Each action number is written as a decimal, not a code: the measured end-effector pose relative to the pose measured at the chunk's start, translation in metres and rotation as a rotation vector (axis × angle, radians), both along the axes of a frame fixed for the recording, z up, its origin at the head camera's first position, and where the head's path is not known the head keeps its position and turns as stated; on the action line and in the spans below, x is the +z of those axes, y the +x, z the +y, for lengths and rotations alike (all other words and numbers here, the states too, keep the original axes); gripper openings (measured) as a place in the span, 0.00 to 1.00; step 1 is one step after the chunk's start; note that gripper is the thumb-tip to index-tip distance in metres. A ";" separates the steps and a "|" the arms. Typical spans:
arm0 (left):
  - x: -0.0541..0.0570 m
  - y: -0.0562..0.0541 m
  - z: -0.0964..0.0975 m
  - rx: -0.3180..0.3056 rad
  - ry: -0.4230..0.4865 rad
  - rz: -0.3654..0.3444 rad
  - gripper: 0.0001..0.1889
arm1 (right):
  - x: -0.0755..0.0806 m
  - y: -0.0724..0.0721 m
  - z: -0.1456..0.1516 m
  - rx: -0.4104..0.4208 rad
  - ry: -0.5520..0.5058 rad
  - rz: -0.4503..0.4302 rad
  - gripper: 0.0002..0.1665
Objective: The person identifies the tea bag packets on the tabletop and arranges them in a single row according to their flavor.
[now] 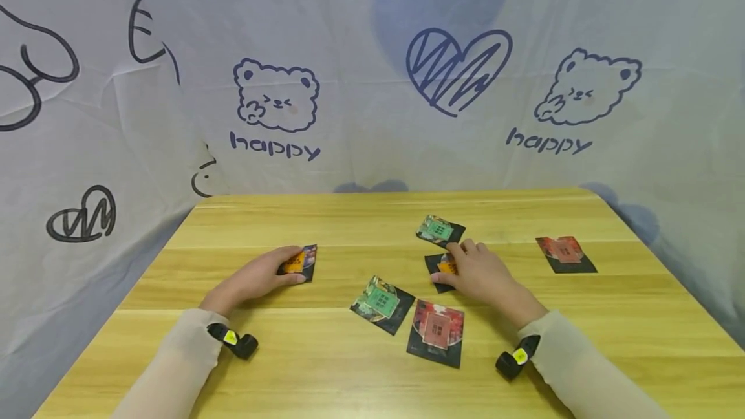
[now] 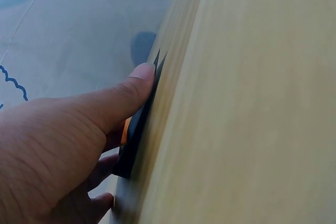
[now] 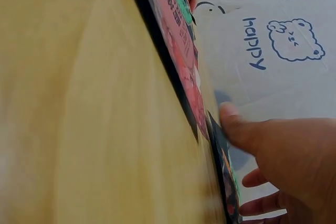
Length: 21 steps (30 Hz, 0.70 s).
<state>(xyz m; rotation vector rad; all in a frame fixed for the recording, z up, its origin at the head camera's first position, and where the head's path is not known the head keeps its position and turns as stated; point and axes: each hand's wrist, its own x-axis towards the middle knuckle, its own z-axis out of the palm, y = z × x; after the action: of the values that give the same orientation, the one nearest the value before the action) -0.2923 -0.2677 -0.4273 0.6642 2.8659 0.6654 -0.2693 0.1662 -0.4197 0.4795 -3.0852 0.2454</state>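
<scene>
On the left side of the table, my left hand [image 1: 270, 271] pinches a small flat packet [image 1: 299, 262] with an orange label and dark edges. In the left wrist view the thumb lies along that packet's dark edge, the other fingers partly hidden behind it. Right of the middle, my right hand [image 1: 480, 275] holds a second orange-labelled packet [image 1: 445, 265] between thumb and fingers, covering its right part. Just behind it lies a green-labelled packet [image 1: 438, 230]. Nearer the front are another green-labelled packet [image 1: 382, 303] and a red-labelled packet [image 1: 436, 332], side by side.
Another red-labelled packet [image 1: 566, 254] lies to the right of my right hand. All of them are on a wood-grain table [image 1: 279, 367]. A pale cloth [image 1: 361, 128] with drawn bears and hearts hangs behind the table and along its sides.
</scene>
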 end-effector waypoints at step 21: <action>-0.001 0.000 0.002 0.005 0.000 0.003 0.40 | 0.002 0.015 -0.014 0.012 0.041 -0.021 0.37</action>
<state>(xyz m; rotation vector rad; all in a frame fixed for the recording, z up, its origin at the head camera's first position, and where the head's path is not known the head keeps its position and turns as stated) -0.2928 -0.2661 -0.4285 0.6589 2.8713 0.6662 -0.2546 0.1524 -0.4175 0.4999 -3.1142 0.1890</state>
